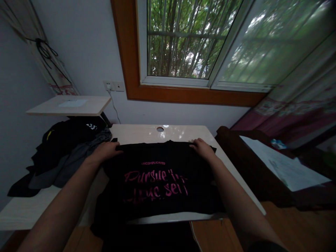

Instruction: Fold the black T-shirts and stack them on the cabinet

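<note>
A black T-shirt (157, 182) with pink lettering lies spread on a pale table (147, 133), its lower part hanging over the near edge. My left hand (106, 150) rests on the shirt's far left corner, by the shoulder. My right hand (203, 147) presses on the far right shoulder. Both hands lie flat on the cloth with fingers together; whether they pinch the fabric is hard to tell.
A heap of dark and grey clothes (60, 154) sits on the table's left side. A small raised shelf (70, 105) stands behind it. A dark wooden piece with white papers (286, 164) stands to the right. A window (189, 38) is ahead.
</note>
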A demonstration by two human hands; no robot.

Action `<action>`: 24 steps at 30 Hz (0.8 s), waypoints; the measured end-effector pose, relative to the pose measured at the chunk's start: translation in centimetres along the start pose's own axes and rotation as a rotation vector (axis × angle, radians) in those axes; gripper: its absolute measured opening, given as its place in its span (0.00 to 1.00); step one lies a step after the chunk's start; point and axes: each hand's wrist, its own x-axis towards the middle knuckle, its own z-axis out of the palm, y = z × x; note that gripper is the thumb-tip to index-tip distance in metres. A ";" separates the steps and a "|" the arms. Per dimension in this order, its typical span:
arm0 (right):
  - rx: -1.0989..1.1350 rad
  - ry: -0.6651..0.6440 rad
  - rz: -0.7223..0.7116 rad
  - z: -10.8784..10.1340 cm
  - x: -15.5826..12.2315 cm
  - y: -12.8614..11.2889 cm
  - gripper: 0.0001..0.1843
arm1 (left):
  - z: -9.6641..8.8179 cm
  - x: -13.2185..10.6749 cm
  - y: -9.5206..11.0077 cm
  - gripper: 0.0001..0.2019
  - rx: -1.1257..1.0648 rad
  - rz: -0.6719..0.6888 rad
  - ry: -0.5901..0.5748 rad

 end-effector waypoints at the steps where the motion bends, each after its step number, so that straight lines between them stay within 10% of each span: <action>1: 0.004 0.034 0.018 -0.1 0.0 -0.1 0.15 | -0.3 -0.3 -0.4 0.25 0.000 -0.022 0.015; 8: 0.061 0.187 -0.010 -0.9 1.3 -2.8 0.12 | -1.7 -1.8 -1.3 0.21 0.137 -0.077 0.223; 24: 0.201 0.041 0.052 -0.8 3.9 -7.4 0.25 | -1.4 5.4 2.9 0.31 -0.151 -0.101 -0.049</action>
